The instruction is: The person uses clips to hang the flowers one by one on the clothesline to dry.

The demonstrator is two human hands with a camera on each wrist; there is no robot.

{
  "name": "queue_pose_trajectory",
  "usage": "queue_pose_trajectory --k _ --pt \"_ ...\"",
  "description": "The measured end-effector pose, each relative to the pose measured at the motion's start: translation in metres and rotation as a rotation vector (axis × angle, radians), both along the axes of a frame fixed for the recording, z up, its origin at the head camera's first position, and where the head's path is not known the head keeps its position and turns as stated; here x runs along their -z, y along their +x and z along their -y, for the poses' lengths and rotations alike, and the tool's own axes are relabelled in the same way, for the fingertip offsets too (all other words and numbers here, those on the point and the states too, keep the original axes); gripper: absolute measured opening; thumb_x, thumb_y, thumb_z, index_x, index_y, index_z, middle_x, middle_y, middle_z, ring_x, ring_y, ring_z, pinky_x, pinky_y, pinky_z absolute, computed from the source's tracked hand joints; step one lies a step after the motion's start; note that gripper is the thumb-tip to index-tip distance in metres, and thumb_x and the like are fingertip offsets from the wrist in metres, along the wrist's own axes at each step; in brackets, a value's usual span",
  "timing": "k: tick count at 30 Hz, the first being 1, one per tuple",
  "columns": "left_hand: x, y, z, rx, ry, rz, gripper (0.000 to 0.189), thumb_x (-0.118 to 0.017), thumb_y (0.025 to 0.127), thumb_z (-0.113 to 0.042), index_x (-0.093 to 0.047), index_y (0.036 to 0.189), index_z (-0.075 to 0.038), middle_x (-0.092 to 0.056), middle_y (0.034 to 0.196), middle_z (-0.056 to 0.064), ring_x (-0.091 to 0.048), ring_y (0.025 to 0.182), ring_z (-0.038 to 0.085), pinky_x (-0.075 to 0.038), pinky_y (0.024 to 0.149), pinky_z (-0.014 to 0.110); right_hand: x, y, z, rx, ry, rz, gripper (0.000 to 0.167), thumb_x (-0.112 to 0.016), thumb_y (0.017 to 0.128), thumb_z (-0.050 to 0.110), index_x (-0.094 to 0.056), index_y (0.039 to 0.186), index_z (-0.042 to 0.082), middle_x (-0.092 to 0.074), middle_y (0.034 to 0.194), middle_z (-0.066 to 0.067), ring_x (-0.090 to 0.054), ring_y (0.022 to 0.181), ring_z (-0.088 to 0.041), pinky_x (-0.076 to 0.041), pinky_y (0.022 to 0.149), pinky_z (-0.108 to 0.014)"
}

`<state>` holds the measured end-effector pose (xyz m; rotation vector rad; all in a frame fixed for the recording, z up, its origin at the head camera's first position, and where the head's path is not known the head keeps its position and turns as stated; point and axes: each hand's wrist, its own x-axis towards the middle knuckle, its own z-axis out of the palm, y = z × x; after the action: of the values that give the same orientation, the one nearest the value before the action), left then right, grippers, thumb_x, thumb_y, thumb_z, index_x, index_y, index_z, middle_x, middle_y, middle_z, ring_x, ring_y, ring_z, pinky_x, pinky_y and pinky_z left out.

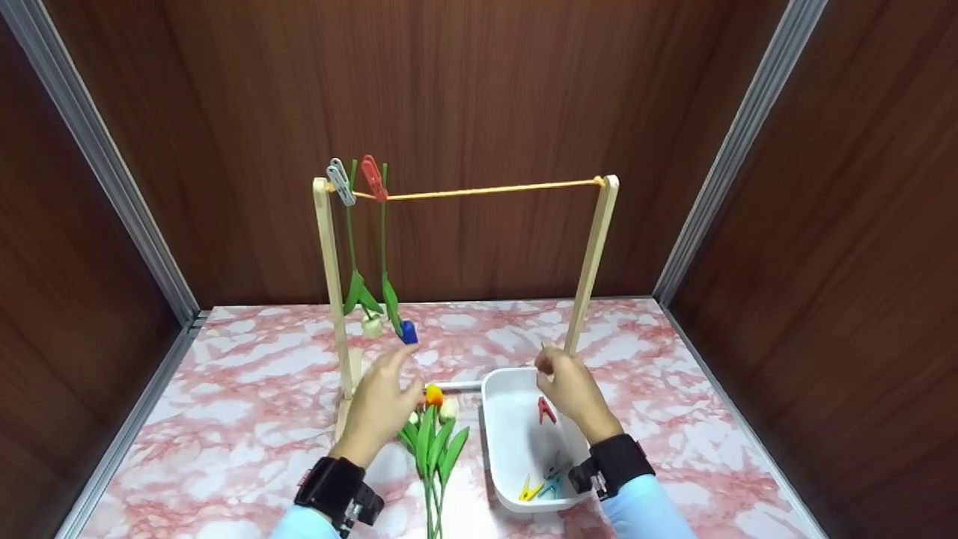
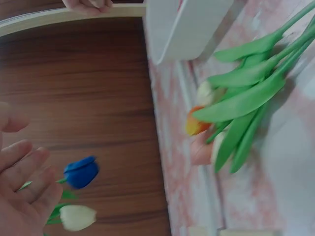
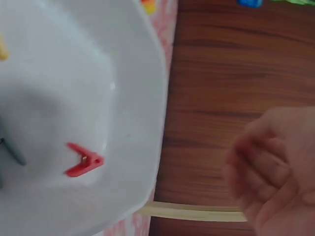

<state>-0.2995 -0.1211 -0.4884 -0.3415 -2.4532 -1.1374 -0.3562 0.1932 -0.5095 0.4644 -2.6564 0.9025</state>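
Note:
My left hand [image 1: 382, 404] hovers beside the hanging tulips with fingers spread and nothing in it. Close to its fingertips hangs a blue tulip [image 1: 409, 332], head down, its stem held on the yellow line [image 1: 486, 192] by a red clothespin [image 1: 374, 178]. To its left a white tulip [image 1: 371, 325] hangs from a grey clothespin [image 1: 340, 182]. Over the far right part of the white tray [image 1: 516, 442] is my right hand [image 1: 569, 385], its fingers loosely curled around nothing visible. A second red clothespin [image 3: 84, 160] lies in the tray below it.
Wooden posts [image 1: 591, 269] hold the line at both ends. Several tulips, one with an orange head [image 1: 434, 395], lie bunched left of the tray. Yellow [image 1: 530, 490] and bluish clothespins [image 1: 551, 485] lie at the tray's near end. Brown panels [image 1: 479, 97] enclose the marbled table.

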Motion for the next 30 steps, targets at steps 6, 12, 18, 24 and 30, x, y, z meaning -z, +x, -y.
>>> queue_pose_trajectory --k 6,12,18,24,30 --pt "0.028 0.001 -0.009 0.054 -0.057 0.043 0.049 -0.075 0.095 -0.011 -0.063 0.142 -0.003 -0.067 0.126 0.020 -0.060 0.069 0.014 -0.059 0.081 0.043 0.019 0.001 0.004 0.045 0.219 0.193 0.019 -0.076 0.085 -0.007 -0.069 0.102 -0.005 -0.071 0.089 -0.014 -0.069 0.084 -0.031 -0.059 0.077 -0.049" --pt "0.046 0.005 -0.015 0.101 -0.077 0.061 0.045 -0.072 0.095 -0.008 -0.065 0.140 -0.003 -0.070 0.125 0.016 -0.067 0.100 0.026 -0.058 0.089 0.047 0.040 -0.001 0.008 0.076 0.345 0.306 0.008 -0.068 0.088 -0.005 -0.062 0.092 -0.001 -0.066 0.085 -0.016 -0.064 0.079 -0.033 -0.056 0.075 -0.050" --pt "0.050 0.007 -0.017 0.126 -0.089 0.073 0.042 -0.071 0.096 -0.008 -0.066 0.137 -0.003 -0.069 0.132 0.016 -0.066 0.112 0.032 -0.056 0.096 0.050 0.053 0.000 0.013 0.013 0.430 0.255 0.006 -0.068 0.089 -0.005 -0.063 0.091 -0.004 -0.064 0.088 -0.022 -0.066 0.085 -0.039 -0.056 0.077 -0.056" --pt "0.053 0.010 -0.019 0.142 -0.091 0.096 0.039 -0.073 0.098 -0.011 -0.067 0.135 -0.004 -0.070 0.129 0.015 -0.064 0.123 0.039 -0.054 0.101 0.052 0.051 0.005 0.016 -0.132 0.393 0.338 0.025 -0.082 0.081 -0.003 -0.058 0.081 0.003 -0.055 0.076 -0.006 -0.052 0.074 -0.025 -0.049 0.069 -0.044" --pt "0.059 0.012 -0.019 0.147 -0.057 0.028 0.030 -0.075 0.094 -0.003 -0.073 0.124 -0.003 -0.074 0.119 0.012 -0.070 0.109 0.034 -0.058 0.094 0.050 0.049 0.006 0.015 -0.076 0.353 0.529 0.028 -0.087 0.085 0.015 -0.061 0.080 0.008 -0.056 0.074 0.001 -0.052 0.066 -0.017 -0.047 0.056 -0.032"
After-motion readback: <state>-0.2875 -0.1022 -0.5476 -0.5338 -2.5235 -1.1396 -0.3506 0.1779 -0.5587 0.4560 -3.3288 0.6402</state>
